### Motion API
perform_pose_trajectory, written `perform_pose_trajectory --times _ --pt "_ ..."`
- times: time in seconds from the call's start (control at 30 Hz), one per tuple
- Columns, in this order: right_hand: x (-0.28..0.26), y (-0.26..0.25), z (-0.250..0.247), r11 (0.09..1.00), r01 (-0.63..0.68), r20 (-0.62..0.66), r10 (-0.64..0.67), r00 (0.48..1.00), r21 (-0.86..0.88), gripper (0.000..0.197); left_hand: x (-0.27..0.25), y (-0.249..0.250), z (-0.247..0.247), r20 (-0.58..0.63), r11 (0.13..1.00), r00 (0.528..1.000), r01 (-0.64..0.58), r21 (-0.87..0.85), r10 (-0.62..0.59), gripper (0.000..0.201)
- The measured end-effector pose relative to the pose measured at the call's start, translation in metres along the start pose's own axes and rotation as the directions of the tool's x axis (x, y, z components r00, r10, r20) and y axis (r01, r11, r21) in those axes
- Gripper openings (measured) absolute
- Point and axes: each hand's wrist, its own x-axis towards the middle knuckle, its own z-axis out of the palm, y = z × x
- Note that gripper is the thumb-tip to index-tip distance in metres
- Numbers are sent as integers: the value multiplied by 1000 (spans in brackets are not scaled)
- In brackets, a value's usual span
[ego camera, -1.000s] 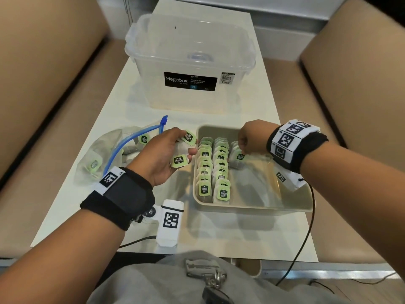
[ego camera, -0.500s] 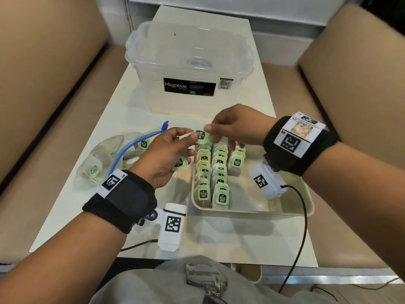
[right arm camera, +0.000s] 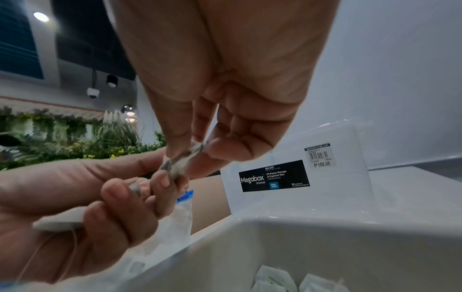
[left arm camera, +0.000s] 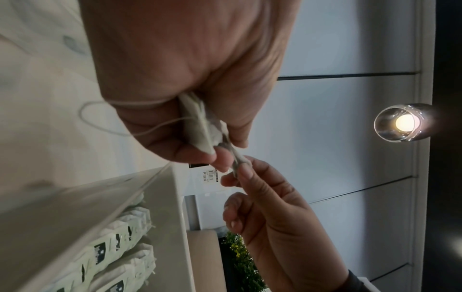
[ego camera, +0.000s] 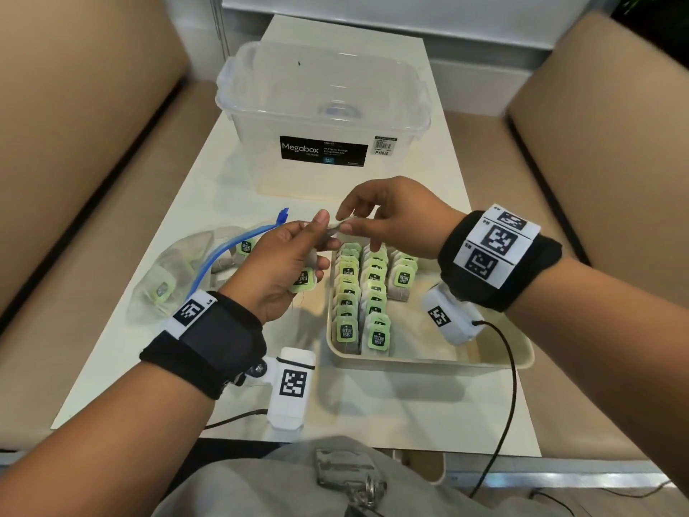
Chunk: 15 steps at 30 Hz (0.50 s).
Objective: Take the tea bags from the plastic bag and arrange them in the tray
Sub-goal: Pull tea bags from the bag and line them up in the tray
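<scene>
Right hand (ego camera: 395, 214), grip: thumb and forefinger pinch one end of a tea bag (ego camera: 337, 228), palm down, wrist raised above the far end of the tray (ego camera: 496, 361). Left hand (ego camera: 283, 266), grip: thumb and forefinger pinch the opposite end of the same tea bag, palm turned inward; the lower fingers clasp further tea bags (ego camera: 302, 279), one green label showing at 6 o'clock of the palm. In the right wrist view the shared tea bag (right arm camera: 178, 163) spans the two sets of fingertips; a loose thread hangs from the left hand (right arm camera: 75, 213).

The tray lies at 3 o'clock of the left hand on the white worktop (ego camera: 231, 169). It carries two full rows of upright tea bags and a short third row (ego camera: 404, 279) at its far end.

The plastic bag (ego camera: 175, 270), with a blue zip strip, lies at 9 o'clock of the left hand and holds a few tea bags. A clear Megabox container (ego camera: 324, 121) stands at 12 o'clock.

Against the frame one second ago, the right hand has left the third row and risen to meet the left hand; half a second ago the two hands were already touching at the tea bag.
</scene>
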Motion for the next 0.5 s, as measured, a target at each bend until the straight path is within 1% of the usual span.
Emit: perform_pose_trajectory --times 0.07,0.13,0.2,0.27,0.33,0.43,0.5 --pt "0 0 1 1000 5 -42 -6 999 -23 17 -1 -1 0 18 1000 1000 -12 14 12 45" --pt "1 0 2 999 1 -87 -3 996 -33 18 -1 -2 0 26 1000 999 -27 -1 27 35" --pt "1 0 1 999 -28 -113 31 993 35 18 -2 -2 -1 30 999 999 -35 2 35 20" --pt "1 0 -1 984 -59 -102 77 992 169 16 -2 -3 -1 35 999 999 -36 10 35 13" --pt "0 1 -1 956 -68 -98 99 990 286 15 -2 -4 -1 31 999 999 -31 -9 31 12" --pt "-3 0 -4 939 -29 -91 63 994 342 16 -2 -2 0 7 999 1000 -12 -45 13 15" --pt "-4 1 -5 941 -7 -46 24 999 338 16 -2 -2 1 7 998 1000 1 -60 0 11"
